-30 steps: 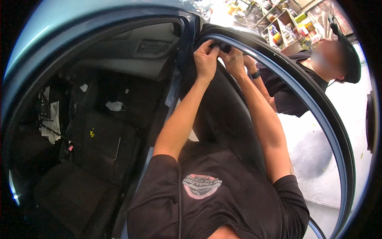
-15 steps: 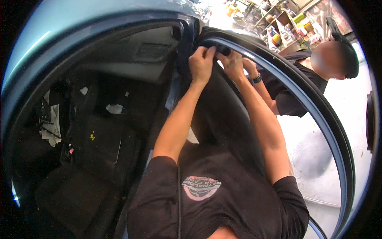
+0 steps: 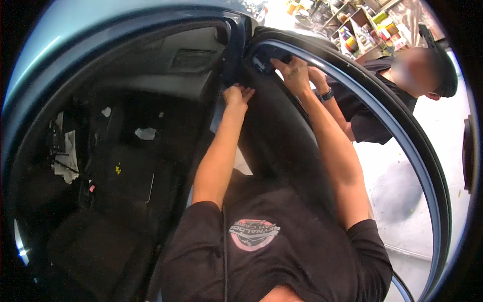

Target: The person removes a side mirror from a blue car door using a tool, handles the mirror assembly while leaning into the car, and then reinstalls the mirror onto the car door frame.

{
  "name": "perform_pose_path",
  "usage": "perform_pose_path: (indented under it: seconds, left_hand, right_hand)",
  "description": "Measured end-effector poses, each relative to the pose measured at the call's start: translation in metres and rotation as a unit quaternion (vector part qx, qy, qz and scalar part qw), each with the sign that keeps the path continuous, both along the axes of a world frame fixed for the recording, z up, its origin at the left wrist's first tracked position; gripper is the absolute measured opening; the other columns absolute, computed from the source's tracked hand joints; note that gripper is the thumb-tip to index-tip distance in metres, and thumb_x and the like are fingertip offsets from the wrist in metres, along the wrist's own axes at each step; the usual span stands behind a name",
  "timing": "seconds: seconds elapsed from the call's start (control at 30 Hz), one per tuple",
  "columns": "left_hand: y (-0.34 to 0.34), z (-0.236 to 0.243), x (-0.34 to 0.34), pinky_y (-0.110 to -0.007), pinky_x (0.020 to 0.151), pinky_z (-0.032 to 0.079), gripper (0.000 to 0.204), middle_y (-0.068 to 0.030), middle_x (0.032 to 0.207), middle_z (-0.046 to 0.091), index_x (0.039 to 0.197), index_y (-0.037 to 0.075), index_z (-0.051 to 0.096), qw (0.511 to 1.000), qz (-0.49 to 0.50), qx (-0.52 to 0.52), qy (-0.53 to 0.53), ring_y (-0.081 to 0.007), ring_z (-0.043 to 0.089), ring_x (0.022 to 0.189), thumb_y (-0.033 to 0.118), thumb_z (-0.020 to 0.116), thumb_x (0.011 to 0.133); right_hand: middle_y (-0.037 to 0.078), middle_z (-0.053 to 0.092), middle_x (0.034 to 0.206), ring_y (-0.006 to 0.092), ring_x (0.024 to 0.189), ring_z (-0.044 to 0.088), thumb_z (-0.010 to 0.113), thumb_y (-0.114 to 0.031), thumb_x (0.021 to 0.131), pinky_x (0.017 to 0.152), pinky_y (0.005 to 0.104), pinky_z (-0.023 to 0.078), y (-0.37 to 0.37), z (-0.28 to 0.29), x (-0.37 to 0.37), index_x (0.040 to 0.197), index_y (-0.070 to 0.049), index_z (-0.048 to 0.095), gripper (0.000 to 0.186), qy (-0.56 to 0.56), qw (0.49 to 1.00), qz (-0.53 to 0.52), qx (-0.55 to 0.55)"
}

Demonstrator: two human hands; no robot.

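Note:
An opened blue car door surrounds my right arm, with its dark inner panel facing me. At the front corner of the window frame, my right hand is closed, thumb and fingers bent around something dark that I cannot make out. Beside it, bluish metal shows in the door's dark corner. Lower and to the left, my left hand is near the gap between door and car body, its fingers apart and no object visible in it.
Across the door stands a person in a dark shirt; their watch-wearing hand is close behind my right hand. The dark car interior at left holds paper scraps. Shelves with bottles and cans stand behind.
My left hand has left the door's corner and moved down and left, its fingers spreading. My right hand stays at the corner. More bluish metal shows there.

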State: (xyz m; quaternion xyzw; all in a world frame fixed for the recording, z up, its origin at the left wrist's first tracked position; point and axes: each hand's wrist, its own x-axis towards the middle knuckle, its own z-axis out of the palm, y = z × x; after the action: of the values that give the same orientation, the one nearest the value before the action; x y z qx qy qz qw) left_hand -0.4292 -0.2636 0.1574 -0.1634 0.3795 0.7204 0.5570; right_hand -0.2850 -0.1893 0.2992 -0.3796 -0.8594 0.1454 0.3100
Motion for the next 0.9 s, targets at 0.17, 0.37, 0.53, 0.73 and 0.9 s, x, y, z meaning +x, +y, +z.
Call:
perform_pose_path:
  seconds: [0.17,0.37,0.53,0.73,0.9]
  left_hand:
    - [-0.005,0.012,-0.003,-0.052,0.081,0.065,0.026,-0.0185,0.105,0.059,0.124,-0.009,0.049,0.991,0.009,0.123,0.048,-0.0327,0.066,0.086,0.007,0.043,0.104]
    - [-0.001,0.040,-0.007,-0.037,0.058,0.060,0.020,-0.0106,0.080,0.064,0.105,-0.005,0.061,0.970,-0.063,0.186,0.145,-0.0219,0.065,0.061,0.015,0.062,0.102]
    - [0.012,0.052,0.004,-0.030,0.046,0.050,0.021,-0.0067,0.072,0.066,0.091,-0.004,0.071,0.945,-0.073,0.165,0.272,-0.0150,0.062,0.053,0.014,0.066,0.100]
    - [0.019,0.061,0.001,-0.028,0.044,0.046,0.017,-0.0085,0.076,0.069,0.101,-0.007,0.074,0.910,-0.047,0.148,0.383,-0.0125,0.061,0.054,0.008,0.067,0.096]
    - [0.018,0.070,0.004,-0.028,0.048,0.043,0.017,-0.0047,0.076,0.070,0.105,-0.005,0.076,0.896,-0.066,0.112,0.425,-0.0109,0.059,0.056,0.008,0.071,0.096]
  right_hand:
    - [0.020,0.074,0.096,0.0301,0.089,0.071,0.078,-0.017,0.086,0.080,0.0394,0.055,-0.005,0.007,-0.004,0.108,0.003,0.072,0.030,0.026,1.000,-0.011,0.002]
    - [0.021,0.073,0.102,0.0300,0.093,0.070,0.078,-0.020,0.087,0.085,0.0392,0.053,-0.001,0.000,-0.004,0.107,0.005,0.071,0.034,0.053,0.999,-0.006,-0.001]
    - [0.019,0.074,0.102,0.0264,0.091,0.070,0.076,-0.018,0.088,0.083,0.0379,0.053,0.006,-0.004,-0.001,0.109,0.006,0.070,0.033,0.023,0.997,0.020,0.073]
    - [0.015,0.074,0.099,0.0221,0.088,0.068,0.077,-0.016,0.088,0.081,0.0367,0.053,-0.002,0.000,-0.004,0.113,0.004,0.069,0.033,0.100,0.993,0.014,-0.061]
    - [0.014,0.073,0.102,0.0235,0.091,0.066,0.078,-0.014,0.087,0.085,0.0370,0.052,0.003,-0.002,-0.003,0.118,0.003,0.068,0.037,0.079,0.994,-0.017,-0.072]
